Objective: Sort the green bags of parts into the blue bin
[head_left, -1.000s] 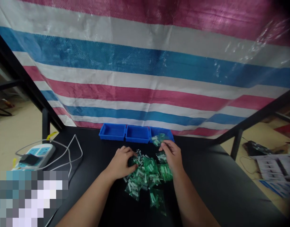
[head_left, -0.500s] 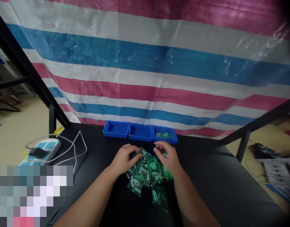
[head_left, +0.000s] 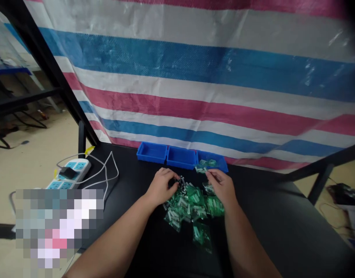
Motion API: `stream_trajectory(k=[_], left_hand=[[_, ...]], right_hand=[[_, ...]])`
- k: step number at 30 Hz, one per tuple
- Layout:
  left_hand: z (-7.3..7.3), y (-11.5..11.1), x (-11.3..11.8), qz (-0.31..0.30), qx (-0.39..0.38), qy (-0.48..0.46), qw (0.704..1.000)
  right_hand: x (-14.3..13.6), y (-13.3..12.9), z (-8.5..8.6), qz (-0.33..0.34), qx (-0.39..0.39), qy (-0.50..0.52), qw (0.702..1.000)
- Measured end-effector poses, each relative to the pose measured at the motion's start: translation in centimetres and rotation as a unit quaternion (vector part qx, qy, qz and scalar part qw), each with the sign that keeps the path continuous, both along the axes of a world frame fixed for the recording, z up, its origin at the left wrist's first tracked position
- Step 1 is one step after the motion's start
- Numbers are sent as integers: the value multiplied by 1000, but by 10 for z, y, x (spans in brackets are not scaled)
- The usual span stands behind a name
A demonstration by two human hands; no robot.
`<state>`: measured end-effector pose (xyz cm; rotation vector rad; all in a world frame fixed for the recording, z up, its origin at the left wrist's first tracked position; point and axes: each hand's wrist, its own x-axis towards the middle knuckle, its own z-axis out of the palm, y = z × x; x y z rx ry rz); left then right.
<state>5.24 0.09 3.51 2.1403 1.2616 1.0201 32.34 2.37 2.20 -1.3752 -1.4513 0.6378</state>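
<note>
A heap of small clear plastic packets (head_left: 183, 204) with a green tint, several holding pale cylinder-shaped pieces, lies on the black table between my hands. My left hand (head_left: 161, 187) is curled at the heap's upper left edge. Its thumb and fingertips come together beside a packet of small dark and silvery pieces (head_left: 182, 184); whether they grip it is hard to see. My right hand (head_left: 223, 186) pinches a small clear packet (head_left: 201, 169) with pale pieces, at the front rim of the right blue bin (head_left: 220, 167). Similar packets (head_left: 208, 163) lie inside that bin.
Two more blue bins stand in the row, a left bin (head_left: 151, 157) and a middle bin (head_left: 181, 164). A striped sheet (head_left: 195, 92) hangs behind them. At the left lies a power strip (head_left: 79, 165) with a white cable (head_left: 106, 179). A single packet (head_left: 202, 235) lies nearer me.
My right hand has moved from the heap up to the right bin, now with a packet between its fingers. My left hand stays at the heap's left edge. The view has shifted.
</note>
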Motion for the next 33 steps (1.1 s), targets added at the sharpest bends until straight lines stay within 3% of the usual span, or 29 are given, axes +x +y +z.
stream_trajectory(k=[3,6,9,12,15,17,20,26,33], left_hand=[[-3,1,-1,24,-12,19,999],[-5,2,-1,29,-19,28,999],[-6,3,-2,24,-18,30,999],[-7,4,-3,18,-16,27,999],[-8,5,-4,14,-17,29,999],[-9,6,-4,15,-18,33,999],[-9,7,-4,15,-17,35,999],[-13,9,-4,14,-8,48,999],[-16,13,-8,53,-15,48,997]], right_hand=[[0,5,2,-39,24,136,990],[-4,11,2,-88,40,285,954],[-3,17,-3,-137,11,346,928],[6,17,-8,-162,-29,234,958],[20,8,-9,-124,-41,-18,991],[29,1,-7,-75,-47,-165,982],[37,-7,-6,-18,-67,-271,960],[42,-8,-8,9,-107,-263,959],[32,-12,17,117,-106,-23,987]])
